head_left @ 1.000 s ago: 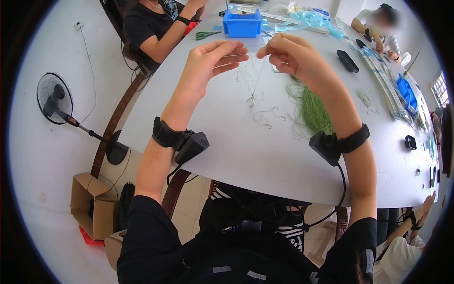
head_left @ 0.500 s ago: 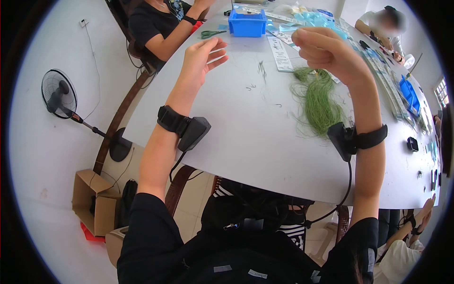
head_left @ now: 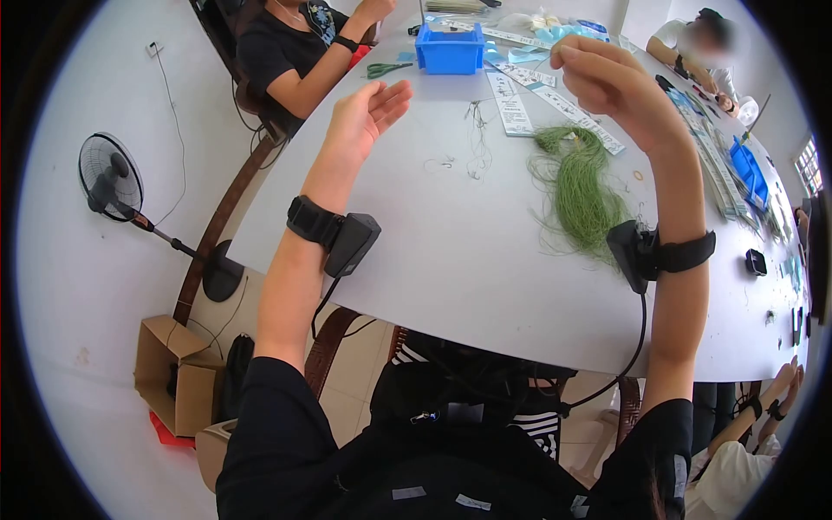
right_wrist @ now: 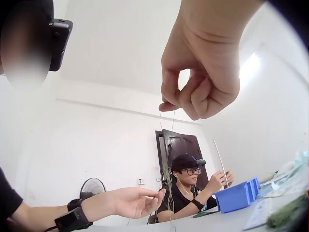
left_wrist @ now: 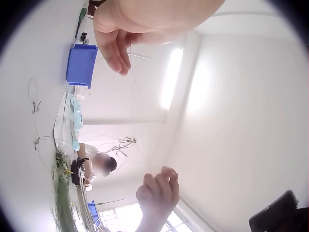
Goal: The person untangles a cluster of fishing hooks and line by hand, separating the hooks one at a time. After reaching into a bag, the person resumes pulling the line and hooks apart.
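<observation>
In the head view my right hand (head_left: 611, 80) is raised above the far right of the table, its thumb and fingertip pinching thin fishing line. From that pinch the line hangs down in the right wrist view to a small tangle of fish hooks (right_wrist: 167, 180), level with the left fingertips. The left wrist view shows the same hook cluster (left_wrist: 126, 141) in the air between both hands. My left hand (head_left: 364, 113) stays at the left with fingers nearly straight and close together, palm turned inward. Between the hands lies the white table (head_left: 433, 243), a green line bundle (head_left: 588, 195) to the right.
A blue bin (head_left: 451, 54) stands at the table's far side, with green-handled scissors (head_left: 388, 68) left of it. Printed strips (head_left: 510, 106) lie beyond the bundle. Other people sit around the table. A floor fan (head_left: 110, 180) and a cardboard box (head_left: 186, 381) are at the left.
My hands were close together over the hanging lines and have parted. The right hand moved up and to the right with the line; the left shifted slightly left. The hook tangle now hangs farther from me.
</observation>
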`<state>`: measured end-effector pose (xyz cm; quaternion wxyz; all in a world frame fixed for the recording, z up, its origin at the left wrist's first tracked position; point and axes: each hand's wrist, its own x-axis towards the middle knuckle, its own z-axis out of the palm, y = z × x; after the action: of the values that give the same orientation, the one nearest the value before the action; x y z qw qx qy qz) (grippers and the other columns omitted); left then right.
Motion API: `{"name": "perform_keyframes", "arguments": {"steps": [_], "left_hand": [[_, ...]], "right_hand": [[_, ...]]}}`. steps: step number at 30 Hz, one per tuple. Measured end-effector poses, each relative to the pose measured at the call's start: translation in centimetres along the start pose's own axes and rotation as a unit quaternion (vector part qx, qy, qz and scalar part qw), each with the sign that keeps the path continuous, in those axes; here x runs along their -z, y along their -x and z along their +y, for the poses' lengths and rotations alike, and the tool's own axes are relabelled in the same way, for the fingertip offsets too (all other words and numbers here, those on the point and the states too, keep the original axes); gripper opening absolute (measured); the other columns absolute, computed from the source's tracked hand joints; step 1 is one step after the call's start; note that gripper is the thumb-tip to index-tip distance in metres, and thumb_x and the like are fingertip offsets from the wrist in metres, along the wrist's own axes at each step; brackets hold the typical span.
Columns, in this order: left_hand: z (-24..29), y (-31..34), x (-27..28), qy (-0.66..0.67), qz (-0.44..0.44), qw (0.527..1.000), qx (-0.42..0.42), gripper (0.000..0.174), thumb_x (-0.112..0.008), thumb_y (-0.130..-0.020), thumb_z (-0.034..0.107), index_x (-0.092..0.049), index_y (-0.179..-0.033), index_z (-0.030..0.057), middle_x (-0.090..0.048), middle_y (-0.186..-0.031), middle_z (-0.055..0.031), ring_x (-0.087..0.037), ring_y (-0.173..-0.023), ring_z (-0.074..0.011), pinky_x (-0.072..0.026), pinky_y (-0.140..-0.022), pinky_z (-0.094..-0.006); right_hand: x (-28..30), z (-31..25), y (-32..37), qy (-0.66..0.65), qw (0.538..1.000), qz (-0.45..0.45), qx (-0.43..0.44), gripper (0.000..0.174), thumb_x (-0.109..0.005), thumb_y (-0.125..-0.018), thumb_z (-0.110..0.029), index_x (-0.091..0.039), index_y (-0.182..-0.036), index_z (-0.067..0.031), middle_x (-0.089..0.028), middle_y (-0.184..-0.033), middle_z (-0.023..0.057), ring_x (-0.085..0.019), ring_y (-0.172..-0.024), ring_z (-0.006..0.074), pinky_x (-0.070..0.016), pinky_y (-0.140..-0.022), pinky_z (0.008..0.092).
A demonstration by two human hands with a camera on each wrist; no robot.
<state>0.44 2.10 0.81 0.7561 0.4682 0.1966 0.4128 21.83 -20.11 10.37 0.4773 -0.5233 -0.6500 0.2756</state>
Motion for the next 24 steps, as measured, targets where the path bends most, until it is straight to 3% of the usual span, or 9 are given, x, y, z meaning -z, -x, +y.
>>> {"name": "perform_keyframes", "arguments": {"steps": [3,5,7,9,11,16,19,21,24], "left_hand": [[0.3,-0.1,0.2,0.026,0.01,1.0,0.003,0.011,-0.045,-0.09,0.007,-0.047,-0.092,-0.0032,-0.06,-0.108,-0.0208,-0.062,-0.099,-0.0262,-0.0549,-0.082,-0.032],[0.5,-0.1,0.4,0.037,0.018,0.999,0.018,0.009,-0.044,-0.09,0.007,-0.047,-0.09,-0.0021,-0.061,-0.108,-0.0196,-0.062,-0.099,-0.025,-0.0552,-0.081,-0.0305],[0.5,-0.3,0.6,0.044,0.025,0.998,0.033,0.009,-0.044,-0.09,0.007,-0.047,-0.09,-0.0019,-0.06,-0.109,-0.0196,-0.062,-0.1,-0.0251,-0.0554,-0.081,-0.0302],[0.6,-0.4,0.6,0.057,0.029,0.997,0.044,0.009,-0.043,-0.091,0.006,-0.046,-0.09,-0.002,-0.061,-0.108,-0.0191,-0.062,-0.1,-0.025,-0.0555,-0.082,-0.0299],[0.7,-0.5,0.6,0.071,0.035,0.995,0.052,0.008,-0.041,-0.091,0.005,-0.046,-0.089,-0.002,-0.061,-0.108,-0.0186,-0.061,-0.101,-0.0249,-0.0556,-0.082,-0.0297],[0.7,-1.3,1.5,0.136,0.036,0.989,0.041,0.007,-0.039,-0.089,0.001,-0.042,-0.083,-0.002,-0.059,-0.107,-0.0251,-0.061,-0.1,-0.0325,-0.0574,-0.08,-0.0351],[1.3,-1.4,1.7,0.136,0.051,0.988,0.056,0.014,-0.041,-0.09,0.002,-0.051,-0.093,-0.0052,-0.062,-0.105,-0.0137,-0.062,-0.098,-0.0231,-0.0562,-0.081,-0.0304],[1.6,-1.8,2.2,0.167,0.06,0.982,0.065,0.015,-0.041,-0.09,0.003,-0.053,-0.096,-0.0053,-0.062,-0.102,-0.0113,-0.062,-0.096,-0.0219,-0.0563,-0.08,-0.0302],[1.8,-2.1,2.6,0.166,0.079,0.981,0.06,0.015,-0.041,-0.09,0.003,-0.054,-0.095,-0.0044,-0.063,-0.097,-0.0087,-0.063,-0.095,-0.0202,-0.0565,-0.078,-0.0293]], "right_hand": [[-0.1,0.9,-0.5,-0.024,0.991,0.118,0.05,0.023,-0.049,-0.093,-0.019,-0.063,-0.095,-0.0016,-0.048,-0.058,-0.0008,-0.043,-0.047,0.0044,-0.0324,-0.049,0.0158],[0.7,2.1,-1.2,0.232,0.944,0.176,0.154,0.023,-0.05,-0.092,-0.028,-0.058,-0.096,-0.0064,-0.05,-0.071,-0.0009,-0.042,-0.056,0.0046,-0.0314,-0.052,0.0154],[1.5,2.7,-1.4,0.189,0.947,0.157,0.208,0.023,-0.05,-0.092,-0.029,-0.055,-0.096,-0.0073,-0.052,-0.077,0.0006,-0.045,-0.062,0.007,-0.0349,-0.057,0.018],[1.7,1.3,-1.1,-0.154,0.966,0.059,0.2,0.02,-0.049,-0.093,-0.023,-0.057,-0.096,-0.0041,-0.055,-0.074,0.0036,-0.053,-0.065,0.0118,-0.0428,-0.063,0.0238],[1.4,0.7,-0.9,-0.318,0.928,0.023,0.195,0.018,-0.049,-0.094,-0.02,-0.056,-0.095,-0.0038,-0.054,-0.07,0.0044,-0.056,-0.063,0.0143,-0.0459,-0.067,0.0276],[0.9,0.0,-0.9,-0.385,0.886,-0.082,0.244,0.016,-0.048,-0.093,-0.014,-0.05,-0.104,-0.0036,-0.053,-0.074,0.0052,-0.05,-0.052,0.0114,-0.045,-0.058,0.0242],[1.0,-1.2,-0.2,-0.295,0.924,-0.076,0.232,0.028,-0.048,-0.09,-0.007,-0.044,-0.117,-0.0002,-0.057,-0.089,0.0086,-0.045,-0.047,0.0071,-0.038,-0.041,0.0167],[-0.7,-3.1,0.5,-0.301,0.939,0.015,0.163,0.034,-0.048,-0.088,-0.003,-0.041,-0.122,0.0021,-0.056,-0.097,0.011,-0.042,-0.045,0.0052,-0.0315,-0.035,0.0138],[-0.7,-2.8,0.5,-0.239,0.952,0.047,0.185,0.037,-0.047,-0.089,-0.004,-0.04,-0.125,0.0036,-0.057,-0.098,0.0113,-0.04,-0.044,0.0043,-0.0299,-0.034,0.013]]}}
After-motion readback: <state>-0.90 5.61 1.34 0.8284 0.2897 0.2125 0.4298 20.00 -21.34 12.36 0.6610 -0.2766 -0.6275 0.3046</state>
